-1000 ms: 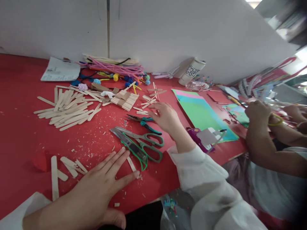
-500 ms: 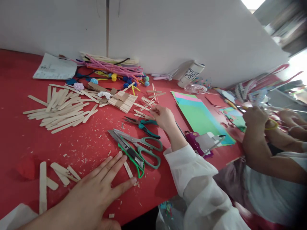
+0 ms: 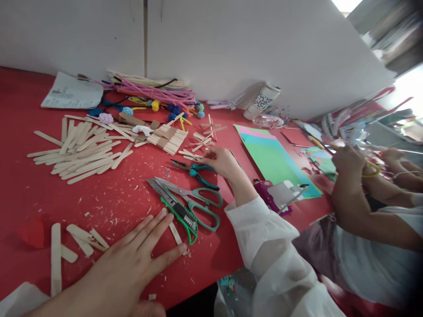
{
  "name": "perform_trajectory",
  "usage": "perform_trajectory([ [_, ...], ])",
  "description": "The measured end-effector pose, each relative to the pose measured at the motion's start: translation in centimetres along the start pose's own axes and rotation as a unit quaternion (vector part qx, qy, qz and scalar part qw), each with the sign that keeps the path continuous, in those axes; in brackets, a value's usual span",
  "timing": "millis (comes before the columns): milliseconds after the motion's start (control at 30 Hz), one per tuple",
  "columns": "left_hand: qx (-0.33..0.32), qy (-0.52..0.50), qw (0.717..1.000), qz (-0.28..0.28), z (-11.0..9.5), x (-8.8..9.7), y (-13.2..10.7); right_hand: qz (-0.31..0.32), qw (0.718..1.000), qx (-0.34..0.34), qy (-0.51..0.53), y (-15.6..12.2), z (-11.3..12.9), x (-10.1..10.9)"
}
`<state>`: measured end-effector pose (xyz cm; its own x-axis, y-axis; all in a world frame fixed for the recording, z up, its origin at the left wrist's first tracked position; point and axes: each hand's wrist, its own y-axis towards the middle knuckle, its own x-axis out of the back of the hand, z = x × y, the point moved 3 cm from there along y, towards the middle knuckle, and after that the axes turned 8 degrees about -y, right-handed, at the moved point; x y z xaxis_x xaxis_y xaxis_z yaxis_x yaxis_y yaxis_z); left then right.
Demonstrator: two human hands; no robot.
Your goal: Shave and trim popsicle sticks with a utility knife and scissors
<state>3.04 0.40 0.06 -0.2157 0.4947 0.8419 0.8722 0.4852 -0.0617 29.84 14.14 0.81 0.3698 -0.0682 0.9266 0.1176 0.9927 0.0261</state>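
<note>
My left hand (image 3: pixel 132 259) lies flat on the red table (image 3: pixel 29 189), fingers spread, open. Its fingertips are beside a short stick piece (image 3: pixel 174 232) and a green utility knife (image 3: pixel 178 209). Green-handled scissors (image 3: pixel 194 198) lie against the knife. My right hand (image 3: pixel 222 160), in a white sleeve, reaches past teal pliers (image 3: pixel 198 171). Its fingers are pinched on a thin wooden stick (image 3: pixel 193 154) among loose thin sticks.
A pile of craft sticks (image 3: pixel 82 152) lies at the left, a glued stick panel (image 3: pixel 168 137) behind the pliers, cut pieces (image 3: pixel 76 237) near my left wrist. Pipe cleaners (image 3: pixel 155 93), a cup (image 3: pixel 261 102) and coloured paper (image 3: pixel 274 158) sit further back. Another person's hands (image 3: pixel 350 160) work at the right.
My right hand has drawn in from open over the thin sticks to a pinch on one of them. My left hand stays flat. The view shifted slightly.
</note>
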Motion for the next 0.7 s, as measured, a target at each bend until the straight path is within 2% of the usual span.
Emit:
perform_trajectory([
  [267, 0.014, 0.003, 1.0, 0.024, -0.3, 0.1, 0.4, 0.005, 1.0, 0.005, -0.009, 0.2, 0.3, 0.0],
  [467, 0.027, 0.012, 0.999, 0.021, -0.2, -0.2, 0.3, -0.028, 1.0, -0.007, -0.009, 0.5, 0.0, -0.2],
  [700, 0.009, 0.009, 1.0, 0.004, 0.0, -0.3, 0.0, -0.069, 0.997, 0.008, 0.027, 0.8, -1.1, 0.1],
])
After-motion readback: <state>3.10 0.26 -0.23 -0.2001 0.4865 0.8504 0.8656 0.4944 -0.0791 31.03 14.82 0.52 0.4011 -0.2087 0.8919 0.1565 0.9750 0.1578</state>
